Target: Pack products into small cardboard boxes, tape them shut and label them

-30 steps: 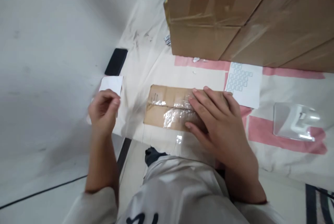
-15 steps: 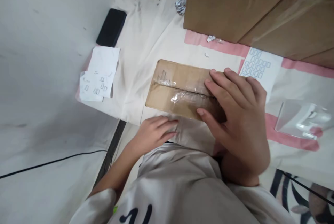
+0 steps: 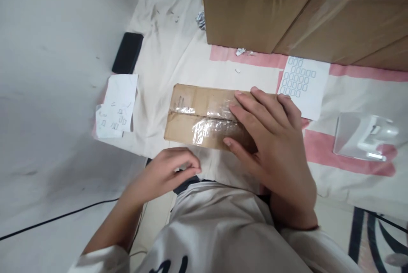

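A small flat cardboard box (image 3: pixel 183 128), its middle seam covered with shiny clear tape, lies on the cloth in front of me. My right hand (image 3: pixel 274 137) rests over the box's right end, palm down with fingers and thumb apart. That end of the box is partly hidden under it. Just off the box's near left edge is my left hand (image 3: pixel 168 171), apart from the box. Its fingers are curled and the thumb tip meets them, with no object visible in the pinch.
A large taped carton (image 3: pixel 242 18) stands at the back right. Papers with drawn rectangles lie left (image 3: pixel 123 90) and right (image 3: pixel 314 103). A black phone (image 3: pixel 127 52) lies by the wall, a clear plastic piece (image 3: pixel 353 137) at right. Paper scraps (image 3: pixel 240 52) lie near the carton.
My left hand has gone from loosely spread fingers to a curled pinch. My right hand stays on the box. The view has shifted, so most things appear farther left.
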`<state>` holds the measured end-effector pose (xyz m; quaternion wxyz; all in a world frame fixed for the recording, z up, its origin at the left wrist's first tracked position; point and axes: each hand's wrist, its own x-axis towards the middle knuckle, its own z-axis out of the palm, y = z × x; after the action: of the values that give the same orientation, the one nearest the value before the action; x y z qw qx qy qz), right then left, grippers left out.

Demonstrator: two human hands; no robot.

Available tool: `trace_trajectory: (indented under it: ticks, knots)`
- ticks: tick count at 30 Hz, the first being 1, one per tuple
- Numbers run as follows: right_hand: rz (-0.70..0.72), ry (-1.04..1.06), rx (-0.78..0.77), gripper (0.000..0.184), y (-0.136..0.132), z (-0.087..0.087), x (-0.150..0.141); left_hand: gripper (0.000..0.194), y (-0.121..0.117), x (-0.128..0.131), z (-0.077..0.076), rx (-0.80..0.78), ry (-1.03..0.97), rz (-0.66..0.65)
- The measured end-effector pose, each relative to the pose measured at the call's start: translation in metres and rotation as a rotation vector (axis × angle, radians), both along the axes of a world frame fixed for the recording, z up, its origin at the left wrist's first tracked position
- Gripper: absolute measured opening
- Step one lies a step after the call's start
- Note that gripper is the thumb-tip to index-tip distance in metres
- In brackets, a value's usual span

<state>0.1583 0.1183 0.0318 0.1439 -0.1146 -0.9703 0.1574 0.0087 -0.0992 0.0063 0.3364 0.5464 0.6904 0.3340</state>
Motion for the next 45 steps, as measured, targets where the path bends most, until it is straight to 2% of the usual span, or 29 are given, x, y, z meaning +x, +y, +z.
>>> trace_trajectory:
  ticks: [3, 5, 7, 9, 13, 17, 21, 26, 35, 38, 43, 45]
  knots:
    - [0.010, 0.014, -0.013, 0.046, 0.001, 0.000, 0.001, 0.026, -0.010, -0.021, 0.030, 0.162, -0.067, 0.206]
    - [0.011, 0.026, -0.018, 0.046, 0.001, -0.001, 0.001, 0.040, -0.010, -0.037, 0.044, 0.242, 0.007, 0.282]
    - [0.011, 0.037, -0.025, 0.045, 0.002, -0.001, 0.001, 0.045, -0.002, -0.052, 0.053, 0.246, 0.162, 0.252]
    - [0.011, 0.046, -0.033, 0.045, 0.002, -0.002, 0.001, 0.045, 0.010, -0.063, 0.060, 0.215, 0.310, 0.155]
    - [0.017, 0.050, -0.045, 0.045, 0.002, -0.003, 0.000, 0.039, 0.037, -0.073, 0.071, 0.127, 0.474, 0.001]
    - [0.019, 0.055, -0.050, 0.044, 0.002, -0.003, 0.001, 0.043, 0.052, -0.075, 0.073, 0.062, 0.573, -0.080]
    - [0.022, 0.062, -0.062, 0.042, 0.004, -0.003, 0.001, 0.043, 0.055, -0.077, 0.069, 0.030, 0.600, -0.177]
    - [0.027, 0.055, -0.071, 0.041, 0.005, -0.003, 0.001, 0.036, 0.051, -0.074, 0.070, 0.045, 0.764, -0.167]
    - [0.025, 0.058, -0.084, 0.040, 0.005, -0.003, 0.001, 0.040, 0.063, -0.059, 0.084, -0.146, 0.983, -0.118]
    - [0.023, 0.058, -0.079, 0.040, 0.005, -0.003, 0.001, 0.043, 0.065, -0.062, 0.087, -0.153, 0.933, -0.110]
    - [0.021, 0.061, -0.078, 0.039, 0.005, -0.003, 0.001, 0.043, 0.060, -0.071, 0.091, -0.127, 0.620, -0.161]
    - [0.018, 0.062, -0.083, 0.038, 0.005, -0.003, 0.001, 0.040, 0.059, -0.073, 0.091, -0.131, 0.582, -0.157]
